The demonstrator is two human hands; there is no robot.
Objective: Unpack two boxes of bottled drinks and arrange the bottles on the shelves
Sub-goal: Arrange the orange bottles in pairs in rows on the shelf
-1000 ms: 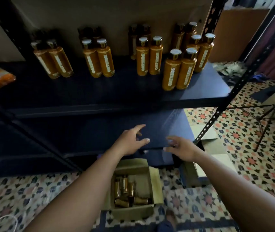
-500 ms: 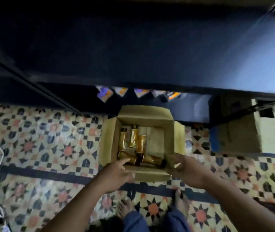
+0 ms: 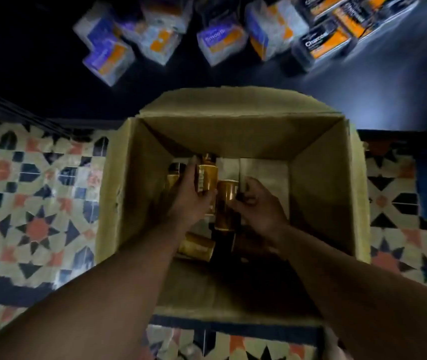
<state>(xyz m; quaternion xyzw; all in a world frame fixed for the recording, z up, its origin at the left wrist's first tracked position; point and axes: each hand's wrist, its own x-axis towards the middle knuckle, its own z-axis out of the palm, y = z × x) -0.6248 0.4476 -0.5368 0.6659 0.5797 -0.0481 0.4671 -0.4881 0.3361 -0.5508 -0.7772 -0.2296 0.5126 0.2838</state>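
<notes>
Amber bottle [image 3: 206,178] in each curled grip [image 3: 189,201]

I see amber-gold bottles [image 3: 207,178] in a tan cardboard box [image 3: 321,178] on star-patterned cream, navy and coral floor tiles [image 3: 33,203].

Matt cardboard box [image 3: 319,178]; glossy amber bottles [image 3: 207,176].

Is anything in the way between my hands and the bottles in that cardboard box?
Nothing visible. The cardboard box stands open and both hands are inside it: the left hand grips one bottle, the right hand curls round a second bottle; other bottles lie below them.
</notes>
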